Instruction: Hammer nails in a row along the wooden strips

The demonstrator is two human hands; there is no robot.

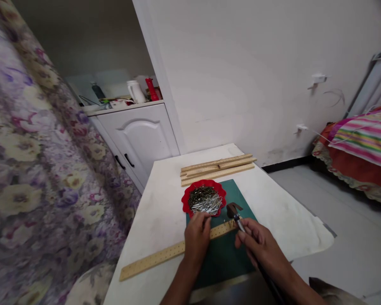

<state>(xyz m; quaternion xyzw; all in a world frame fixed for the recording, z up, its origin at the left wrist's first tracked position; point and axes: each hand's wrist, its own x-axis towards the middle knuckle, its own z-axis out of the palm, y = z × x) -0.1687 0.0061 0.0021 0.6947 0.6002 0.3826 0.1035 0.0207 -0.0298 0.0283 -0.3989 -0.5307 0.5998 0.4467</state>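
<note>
My right hand [260,243] is closed around a claw hammer [234,210], its head above the right end of a wooden strip [155,258]. Small holes or nail marks run along the strip, and several nails [230,223] stand up near its right end. My left hand [197,237] reaches over the strip with fingers curled together at the near rim of a scalloped red bowl [185,199]. Loose nails [206,200], dark and silvery, fill the bowl. Whatever those fingers pinch is too small to make out. A green mat [222,262] lies under the bowl and part of the strip.
More wooden strips [217,169] lie at the far side of the white table [158,203]. A flowered curtain [51,190] hangs at left, beside a white cabinet [142,135] holding a white jug [136,91]. A bed [362,144] stands at right.
</note>
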